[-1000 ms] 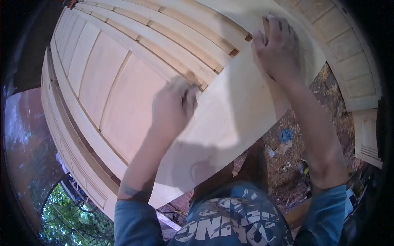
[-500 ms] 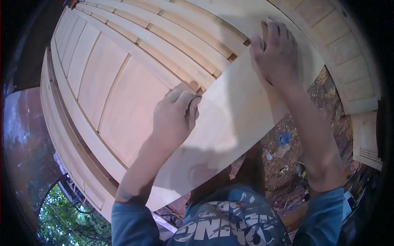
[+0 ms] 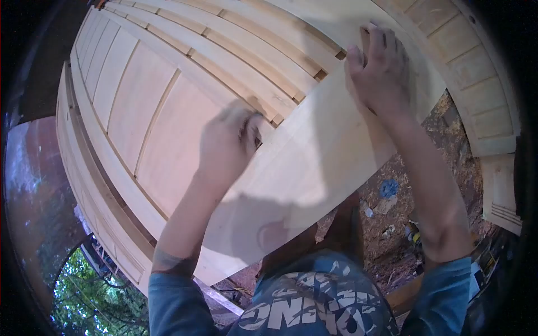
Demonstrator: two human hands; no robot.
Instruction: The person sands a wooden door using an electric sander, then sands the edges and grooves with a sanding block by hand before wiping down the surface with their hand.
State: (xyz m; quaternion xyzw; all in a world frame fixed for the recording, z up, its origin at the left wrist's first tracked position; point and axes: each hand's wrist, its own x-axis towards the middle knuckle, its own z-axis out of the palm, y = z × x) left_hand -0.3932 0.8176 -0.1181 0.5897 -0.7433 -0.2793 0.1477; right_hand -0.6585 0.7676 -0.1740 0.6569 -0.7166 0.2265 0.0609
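Observation:
A wide pale wooden board lies in front of me, across the ends of several long wooden rails. My left hand is over the board's left edge, close to the end of a rail. Its fingers are curled and blurred by motion; what they hold, if anything, is hidden. My right hand rests on the far right part of the board. Its fingers and thumb are bent around a small brown piece, mostly covered by the hand, whose kind I cannot make out.
Panelled wooden work stretches away at the left, and another panelled wooden piece stands at the right. Below the board is reddish ground with shavings, scraps and a blue crumpled thing. Green foliage shows at lower left.
My left hand has shifted slightly left along the board edge and become blurred, its fingers still curled. My right hand has stayed almost in place.

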